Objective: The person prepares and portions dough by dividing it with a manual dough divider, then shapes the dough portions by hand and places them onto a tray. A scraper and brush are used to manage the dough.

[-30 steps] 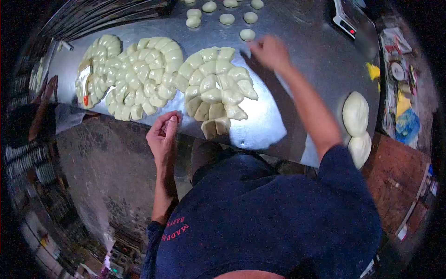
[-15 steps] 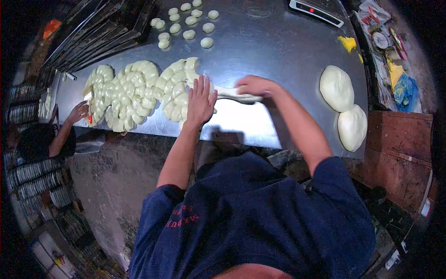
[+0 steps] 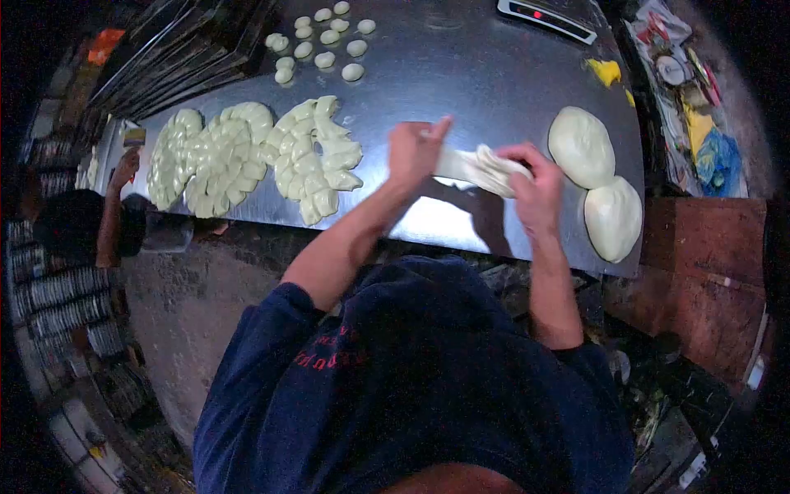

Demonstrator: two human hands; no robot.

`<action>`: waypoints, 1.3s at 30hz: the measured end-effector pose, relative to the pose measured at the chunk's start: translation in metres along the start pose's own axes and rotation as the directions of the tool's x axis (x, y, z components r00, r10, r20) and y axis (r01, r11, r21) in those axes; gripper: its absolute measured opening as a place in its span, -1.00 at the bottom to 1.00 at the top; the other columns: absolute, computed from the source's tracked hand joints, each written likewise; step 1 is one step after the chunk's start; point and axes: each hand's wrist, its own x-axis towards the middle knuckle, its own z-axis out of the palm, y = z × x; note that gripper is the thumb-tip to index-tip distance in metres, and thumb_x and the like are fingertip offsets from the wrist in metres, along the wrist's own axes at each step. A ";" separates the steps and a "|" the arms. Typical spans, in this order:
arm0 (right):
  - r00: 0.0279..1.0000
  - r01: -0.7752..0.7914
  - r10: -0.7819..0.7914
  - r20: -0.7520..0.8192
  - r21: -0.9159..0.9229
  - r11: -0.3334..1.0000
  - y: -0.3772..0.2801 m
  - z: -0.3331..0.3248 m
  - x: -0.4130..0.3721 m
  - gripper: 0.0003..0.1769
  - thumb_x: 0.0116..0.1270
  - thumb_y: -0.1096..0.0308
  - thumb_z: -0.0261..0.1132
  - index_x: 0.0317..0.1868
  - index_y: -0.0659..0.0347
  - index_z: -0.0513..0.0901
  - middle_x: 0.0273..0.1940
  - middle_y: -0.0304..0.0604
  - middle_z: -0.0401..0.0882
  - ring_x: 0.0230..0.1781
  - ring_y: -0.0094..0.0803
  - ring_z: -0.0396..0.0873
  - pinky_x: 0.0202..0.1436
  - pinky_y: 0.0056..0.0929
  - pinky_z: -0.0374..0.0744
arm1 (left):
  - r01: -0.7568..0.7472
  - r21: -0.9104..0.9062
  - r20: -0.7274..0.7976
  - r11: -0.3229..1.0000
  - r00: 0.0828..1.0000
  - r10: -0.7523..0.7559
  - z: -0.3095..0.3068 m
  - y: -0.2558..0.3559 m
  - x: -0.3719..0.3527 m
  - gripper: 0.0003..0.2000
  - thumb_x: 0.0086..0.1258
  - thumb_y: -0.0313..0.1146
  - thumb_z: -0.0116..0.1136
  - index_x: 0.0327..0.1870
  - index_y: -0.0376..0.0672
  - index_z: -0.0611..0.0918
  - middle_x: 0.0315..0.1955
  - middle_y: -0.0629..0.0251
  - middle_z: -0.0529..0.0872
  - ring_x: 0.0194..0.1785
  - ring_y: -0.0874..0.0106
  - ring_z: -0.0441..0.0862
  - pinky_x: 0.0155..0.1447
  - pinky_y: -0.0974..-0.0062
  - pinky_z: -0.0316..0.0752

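Note:
A pale strip of dough [image 3: 469, 168] stretches between my two hands above the metal table. My left hand [image 3: 411, 156] is closed on its left end with the thumb pointing up. On the other side, my right hand [image 3: 539, 185] grips the bunched, folded end. To the left of my hands lies a cluster of dough pieces [image 3: 317, 152] pressed together, its right edge ragged. Further left spreads a larger mass of joined dough pieces [image 3: 226, 160]. Two big smooth dough lumps [image 3: 580, 148] touch each other right of my right hand.
Several small dough balls [image 3: 332, 37] sit at the back of the metal table [image 3: 444, 74]. A scale [image 3: 547, 20] with a red light stands at the back right. At the left, another person's hand [image 3: 125, 169] holds a scraper [image 3: 133, 137]. Dark trays [image 3: 181, 49] stack behind.
My left hand has left the dough cluster and moved right, now holding the strip. My right hand has moved right with the dough. The other person's hand has lifted away from the dough.

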 end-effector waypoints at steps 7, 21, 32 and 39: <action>0.883 -0.440 0.198 -0.425 -0.606 0.663 0.155 -0.032 -0.140 -0.76 -0.02 0.60 0.25 -0.27 0.21 0.54 -0.19 -0.03 0.45 -0.14 -0.04 0.48 -0.06 -0.13 0.45 | -0.309 0.613 0.069 0.728 0.938 0.340 -0.019 -0.165 -0.058 -0.70 0.24 -0.09 0.33 -0.37 -0.16 0.60 -0.30 0.08 0.55 -0.19 0.09 0.50 -0.17 0.07 0.39; 0.947 -0.003 -0.243 -0.211 -0.760 0.650 0.178 0.003 -0.092 -0.88 0.08 0.49 0.26 -0.37 0.21 0.48 -0.29 0.06 0.43 -0.23 0.05 0.44 -0.13 0.01 0.36 | -0.569 0.505 0.255 0.649 0.817 0.518 0.017 -0.161 -0.047 -0.85 0.20 -0.33 0.23 -0.26 -0.13 0.59 -0.20 0.16 0.54 -0.05 0.10 0.48 -0.03 0.12 0.37; 0.960 0.045 -0.229 -0.161 -0.719 0.694 0.178 0.002 -0.064 -0.91 0.15 0.46 0.25 -0.35 0.29 0.55 -0.28 0.11 0.49 -0.21 0.11 0.45 -0.01 0.07 0.44 | -0.442 0.447 0.303 0.778 0.893 0.333 0.000 -0.179 -0.033 -0.87 0.23 -0.28 0.22 -0.43 -0.12 0.63 -0.26 0.15 0.61 -0.05 0.12 0.53 -0.04 0.15 0.44; 0.937 0.195 -0.342 -0.069 -0.708 0.678 0.163 0.093 -0.013 -0.85 0.20 0.39 0.13 -0.30 0.26 0.58 -0.18 0.12 0.54 -0.11 0.12 0.47 0.02 0.08 0.42 | -0.710 0.359 0.435 0.606 0.702 0.564 0.037 -0.144 -0.007 -0.92 0.27 -0.42 0.12 -0.40 -0.22 0.57 -0.32 0.02 0.55 -0.20 0.02 0.48 -0.07 0.06 0.36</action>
